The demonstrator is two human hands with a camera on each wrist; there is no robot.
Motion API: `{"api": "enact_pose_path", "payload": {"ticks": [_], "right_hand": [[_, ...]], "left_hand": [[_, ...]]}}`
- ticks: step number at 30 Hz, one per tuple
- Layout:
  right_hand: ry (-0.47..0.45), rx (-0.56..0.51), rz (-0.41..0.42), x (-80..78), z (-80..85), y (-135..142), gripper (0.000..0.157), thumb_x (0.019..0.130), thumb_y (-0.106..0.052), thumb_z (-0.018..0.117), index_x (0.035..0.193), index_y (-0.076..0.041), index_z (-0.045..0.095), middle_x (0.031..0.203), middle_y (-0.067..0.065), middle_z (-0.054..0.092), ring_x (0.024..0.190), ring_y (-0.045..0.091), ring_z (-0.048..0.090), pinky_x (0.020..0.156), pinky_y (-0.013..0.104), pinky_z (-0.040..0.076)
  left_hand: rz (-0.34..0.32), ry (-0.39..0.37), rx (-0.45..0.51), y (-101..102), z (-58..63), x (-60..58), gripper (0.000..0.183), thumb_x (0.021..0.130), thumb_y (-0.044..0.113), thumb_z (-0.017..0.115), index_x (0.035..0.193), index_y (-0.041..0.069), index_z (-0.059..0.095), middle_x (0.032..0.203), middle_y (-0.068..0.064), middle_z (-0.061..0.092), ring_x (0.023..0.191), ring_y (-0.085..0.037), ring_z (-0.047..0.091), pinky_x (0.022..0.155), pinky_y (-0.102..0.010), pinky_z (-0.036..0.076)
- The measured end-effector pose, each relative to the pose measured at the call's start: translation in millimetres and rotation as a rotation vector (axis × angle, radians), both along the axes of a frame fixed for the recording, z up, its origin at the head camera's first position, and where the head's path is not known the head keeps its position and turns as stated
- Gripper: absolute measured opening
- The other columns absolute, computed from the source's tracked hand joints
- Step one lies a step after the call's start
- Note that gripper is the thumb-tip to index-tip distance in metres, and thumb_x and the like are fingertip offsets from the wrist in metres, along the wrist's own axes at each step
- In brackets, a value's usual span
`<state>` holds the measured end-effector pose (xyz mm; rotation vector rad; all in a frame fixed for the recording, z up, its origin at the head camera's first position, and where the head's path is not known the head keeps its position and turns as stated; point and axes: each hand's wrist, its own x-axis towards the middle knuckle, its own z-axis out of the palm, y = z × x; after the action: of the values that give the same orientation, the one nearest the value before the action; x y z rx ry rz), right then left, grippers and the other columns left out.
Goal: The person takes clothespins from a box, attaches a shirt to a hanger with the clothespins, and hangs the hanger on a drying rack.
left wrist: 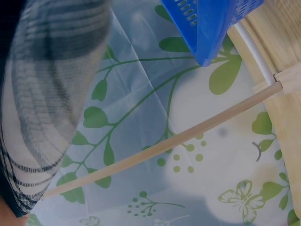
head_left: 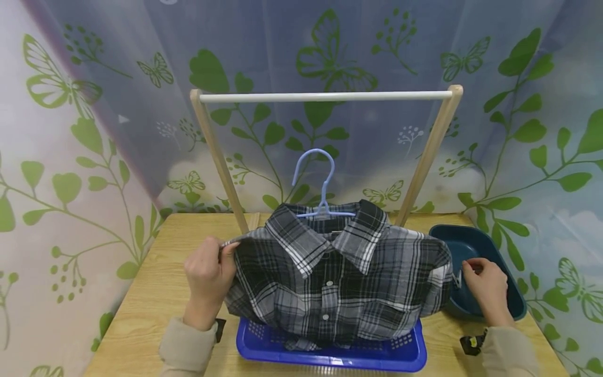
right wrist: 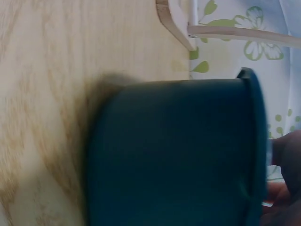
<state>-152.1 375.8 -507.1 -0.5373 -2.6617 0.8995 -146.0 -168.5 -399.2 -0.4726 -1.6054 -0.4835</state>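
Observation:
A black, grey and white plaid shirt (head_left: pixel 325 283) with a collar and white buttons is on a light blue hanger (head_left: pixel 325 183), whose hook stands free above the collar. My left hand (head_left: pixel 207 267) pinches the shirt at its shoulder on the left side. In the left wrist view, the shirt cloth (left wrist: pixel 51 94) fills the left edge. My right hand (head_left: pixel 487 288) is over the dark teal basin (head_left: pixel 499 246), pinching a small pale clip-like piece (head_left: pixel 458 280) beside the other sleeve. The basin's outer wall (right wrist: pixel 174 150) hides most of that hand in the right wrist view.
Below the shirt sits a blue perforated basket (head_left: pixel 330 361), with some cloth hanging into it. Behind stands a rack with a white bar (head_left: pixel 325 97) and wooden posts (head_left: pixel 431 152). Everything stands on a wooden table (head_left: pixel 155 272), before a leaf-and-butterfly patterned curtain (head_left: pixel 264 47).

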Motion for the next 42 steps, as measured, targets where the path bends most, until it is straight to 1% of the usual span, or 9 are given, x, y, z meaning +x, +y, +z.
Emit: {"api": "enact_pose_path", "payload": {"ticks": [4, 8, 11, 16, 23, 30, 38, 42], "right_hand": [[-0.036, 0.028, 0.029, -4.9, -6.4, 2, 0.036, 0.098, -0.019, 0.056, 0.112, 0.013, 0.06, 0.104, 0.032, 0.062, 0.095, 0.047, 0.057, 0.08, 0.06, 0.043], [-0.042, 0.06, 0.056, -6.7, -11.7, 3, 0.034, 0.096, -0.015, 0.056, 0.11, 0.015, 0.06, 0.102, 0.033, 0.062, 0.094, 0.048, 0.058, 0.079, 0.061, 0.043], [-0.051, 0.073, 0.063, -7.0, -13.9, 4, 0.033, 0.095, -0.013, 0.057, 0.109, 0.017, 0.06, 0.1, 0.033, 0.06, 0.093, 0.049, 0.057, 0.079, 0.061, 0.043], [-0.085, 0.077, 0.074, -7.1, -16.1, 6, 0.034, 0.094, -0.013, 0.057, 0.109, 0.018, 0.058, 0.1, 0.034, 0.06, 0.095, 0.051, 0.056, 0.079, 0.061, 0.043], [-0.119, 0.094, 0.105, -10.1, -16.9, 8, 0.036, 0.093, -0.014, 0.057, 0.11, 0.018, 0.058, 0.101, 0.036, 0.059, 0.095, 0.053, 0.056, 0.079, 0.061, 0.043], [-0.164, 0.096, 0.139, -11.1, -16.9, 8, 0.04, 0.093, -0.017, 0.055, 0.114, 0.018, 0.057, 0.106, 0.037, 0.059, 0.096, 0.053, 0.057, 0.078, 0.06, 0.045], [-0.177, 0.078, 0.156, -13.6, -16.0, 7, 0.045, 0.094, -0.022, 0.056, 0.117, 0.017, 0.056, 0.105, 0.034, 0.06, 0.095, 0.048, 0.058, 0.078, 0.058, 0.045], [-0.174, 0.067, 0.166, -15.4, -16.6, 5, 0.045, 0.092, -0.019, 0.055, 0.118, 0.018, 0.054, 0.106, 0.035, 0.06, 0.097, 0.05, 0.057, 0.079, 0.058, 0.046]], "left_hand": [[-0.003, -0.001, -0.003, 0, -1.2, -0.1, 0.051, 0.104, 0.037, 0.052, 0.067, 0.002, 0.046, 0.052, -0.002, 0.035, 0.038, -0.011, 0.024, 0.033, -0.028, 0.018], [-0.004, -0.003, -0.002, 0, -2.6, -0.1, 0.05, 0.104, 0.036, 0.052, 0.067, 0.002, 0.046, 0.052, -0.002, 0.036, 0.038, -0.011, 0.024, 0.033, -0.029, 0.019], [-0.004, -0.005, -0.003, 0, -3.5, -0.1, 0.05, 0.104, 0.036, 0.052, 0.067, 0.002, 0.046, 0.052, -0.002, 0.036, 0.038, -0.011, 0.024, 0.033, -0.028, 0.018], [-0.009, -0.012, -0.006, 0, -4.4, -0.3, 0.05, 0.104, 0.036, 0.051, 0.068, 0.002, 0.046, 0.052, -0.002, 0.036, 0.038, -0.01, 0.024, 0.033, -0.028, 0.019], [-0.007, -0.01, -0.003, 1, -4.5, -0.3, 0.05, 0.104, 0.036, 0.051, 0.068, 0.002, 0.046, 0.052, -0.002, 0.036, 0.038, -0.01, 0.024, 0.033, -0.027, 0.019], [-0.015, -0.007, -0.003, 1, -4.3, 1.0, 0.05, 0.104, 0.036, 0.051, 0.067, 0.002, 0.045, 0.052, -0.001, 0.034, 0.038, -0.009, 0.022, 0.033, -0.026, 0.017], [-0.009, -0.017, -0.01, 1, -3.9, 1.7, 0.05, 0.104, 0.036, 0.051, 0.067, 0.002, 0.046, 0.052, -0.001, 0.033, 0.039, -0.009, 0.021, 0.033, -0.025, 0.017], [-0.009, -0.014, -0.009, 1, -3.4, 1.4, 0.05, 0.104, 0.035, 0.051, 0.067, 0.002, 0.046, 0.052, -0.001, 0.033, 0.039, -0.008, 0.021, 0.033, -0.025, 0.016]]}}
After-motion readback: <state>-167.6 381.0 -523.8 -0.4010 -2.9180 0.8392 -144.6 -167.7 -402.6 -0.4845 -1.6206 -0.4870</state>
